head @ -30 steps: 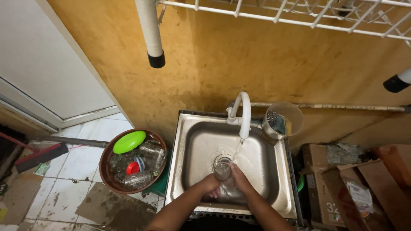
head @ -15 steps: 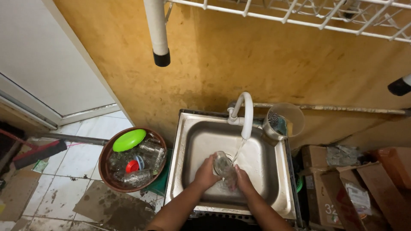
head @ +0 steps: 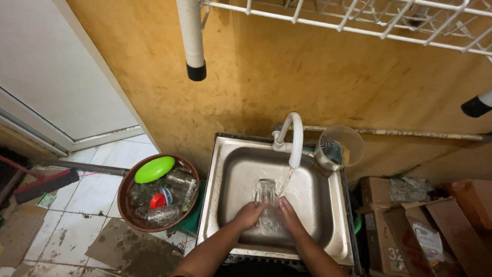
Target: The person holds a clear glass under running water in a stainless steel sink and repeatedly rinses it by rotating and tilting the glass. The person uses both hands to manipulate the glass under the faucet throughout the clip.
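Note:
Both my hands hold a clear drinking glass (head: 266, 197) over the steel sink (head: 230, 174), under a thin stream of water from the white curved tap (head: 293, 138). My left hand (head: 249, 214) grips the glass on its left side. My right hand (head: 288, 215) cups it from the right. The glass lies tilted, its open end toward the back of the sink.
A brown round basin (head: 127, 205) on the tiled floor left of the sink holds a green lid (head: 154, 169), a red lid and several clear glasses. A clear cup with scrubbers (head: 338, 147) sits at the sink's back right. Cardboard boxes (head: 410, 225) stand right. A white wire rack (head: 359, 20) hangs overhead.
The glass has turned from showing its round mouth to lying lengthwise between my hands. The camera view has shifted slightly.

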